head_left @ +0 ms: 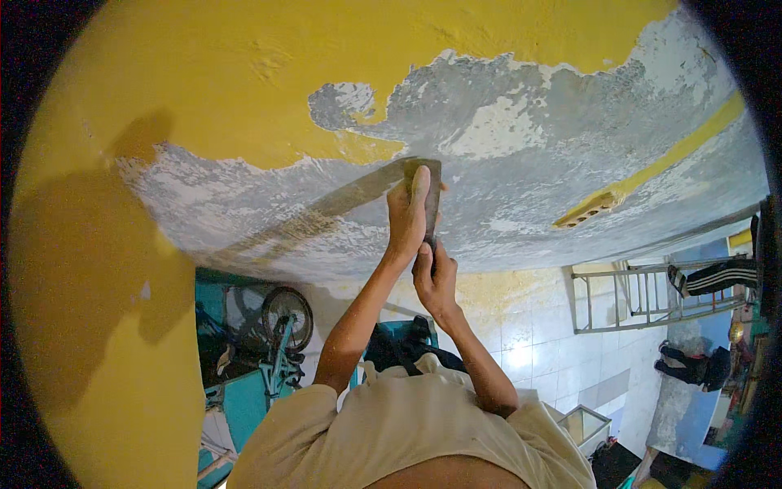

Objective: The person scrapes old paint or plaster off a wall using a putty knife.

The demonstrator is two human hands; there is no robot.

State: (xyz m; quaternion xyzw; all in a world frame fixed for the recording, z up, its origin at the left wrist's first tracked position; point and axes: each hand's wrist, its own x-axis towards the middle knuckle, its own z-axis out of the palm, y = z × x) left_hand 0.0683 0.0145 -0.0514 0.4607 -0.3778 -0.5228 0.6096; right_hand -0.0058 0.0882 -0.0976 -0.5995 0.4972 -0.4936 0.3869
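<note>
Both my hands grip a flat scraper (433, 183) with a wide, dusty grey-brown blade, held against the wall. My left hand (406, 216) is closed around the blade's left side, its thumb lying along the face. Lower down, my right hand (436, 281) is wrapped round the handle end, most of which its fingers hide. Around the blade, the yellow-painted wall (244, 65) is stripped to a patchy grey and white surface (505, 122) with a ragged paint edge. A tongue of yellow paint remains just left of the blade's top.
On the right, a yellow strip (676, 155) ends in a piece with holes. A metal ladder (619, 301) stands beyond it, beside a person's striped trouser leg (717, 279). Another person in dark clothes (696, 367) is lower right. A bicycle (285, 334) stands below left on the floor.
</note>
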